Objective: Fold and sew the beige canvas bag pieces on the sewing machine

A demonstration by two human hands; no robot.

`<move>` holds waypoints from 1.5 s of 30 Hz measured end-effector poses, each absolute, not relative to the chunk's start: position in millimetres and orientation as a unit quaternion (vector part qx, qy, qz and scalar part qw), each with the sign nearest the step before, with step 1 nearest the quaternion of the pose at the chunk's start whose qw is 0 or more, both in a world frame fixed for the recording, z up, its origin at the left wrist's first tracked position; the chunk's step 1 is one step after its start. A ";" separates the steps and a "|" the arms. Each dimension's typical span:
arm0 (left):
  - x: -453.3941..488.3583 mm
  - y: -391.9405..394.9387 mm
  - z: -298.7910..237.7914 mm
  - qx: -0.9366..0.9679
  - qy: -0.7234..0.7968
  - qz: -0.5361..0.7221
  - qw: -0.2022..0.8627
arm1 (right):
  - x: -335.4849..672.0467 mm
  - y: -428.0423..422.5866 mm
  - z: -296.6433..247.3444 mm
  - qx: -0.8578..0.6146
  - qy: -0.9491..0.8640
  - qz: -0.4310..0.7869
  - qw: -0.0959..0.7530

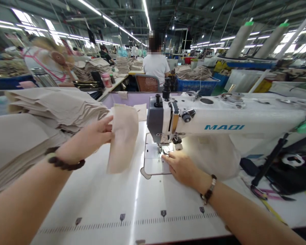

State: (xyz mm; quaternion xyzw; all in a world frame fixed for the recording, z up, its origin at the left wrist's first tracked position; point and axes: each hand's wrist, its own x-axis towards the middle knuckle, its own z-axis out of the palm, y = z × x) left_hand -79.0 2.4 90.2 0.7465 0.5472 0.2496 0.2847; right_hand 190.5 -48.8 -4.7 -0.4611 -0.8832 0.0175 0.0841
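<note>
My left hand (95, 136) pinches the left edge of a beige fabric piece (124, 139), which hangs upright over the white table left of the sewing machine (234, 119). My right hand (182, 168) is at the needle plate (153, 166), just in front of the presser foot (165, 147). Its fingers are pressed together and bent toward the needle. Whatever they hold, if anything, is too small to make out. A large stack of beige fabric pieces (56, 105) lies beyond and left of my left hand.
A printed ruler scale (122, 223) runs along the table's front. Right of the machine lie a black bag (293, 173) and pink-handled scissors (270, 194). Thread cones (241, 39) stand behind. A person in white (155, 64) sits ahead, near a blue crate (197, 85) of fabric.
</note>
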 end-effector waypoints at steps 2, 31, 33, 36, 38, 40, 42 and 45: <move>-86.9 -2.7 83.3 0.699 0.529 0.278 0.393 | 191.2 -48.3 -5.7 -0.457 -0.885 0.018 0.087; 4.9 -9.0 0.0 0.934 0.352 0.048 0.029 | 196.2 -47.1 -9.6 -0.407 -0.906 0.040 0.111; 4.9 -7.0 -0.2 0.936 0.350 0.041 0.024 | 195.7 -46.9 -9.8 -0.407 -0.906 0.043 0.110; 4.7 -5.0 -0.9 0.937 0.346 0.038 0.020 | 194.8 -47.0 -8.7 -0.409 -0.904 0.040 0.113; 4.5 -4.2 -1.7 0.938 0.344 0.041 0.018 | 194.1 -47.0 -7.5 -0.411 -0.903 0.038 0.118; 4.4 -3.6 -2.6 0.938 0.344 0.044 0.017 | 193.5 -46.9 -6.8 -0.412 -0.902 0.039 0.123; 4.1 -3.0 -3.6 0.937 0.345 0.046 0.016 | 193.0 -46.8 -6.8 -0.413 -0.902 0.039 0.123; 3.7 -2.7 -4.6 0.937 0.344 0.055 0.014 | 192.5 -46.8 -8.2 -0.417 -0.900 0.038 0.118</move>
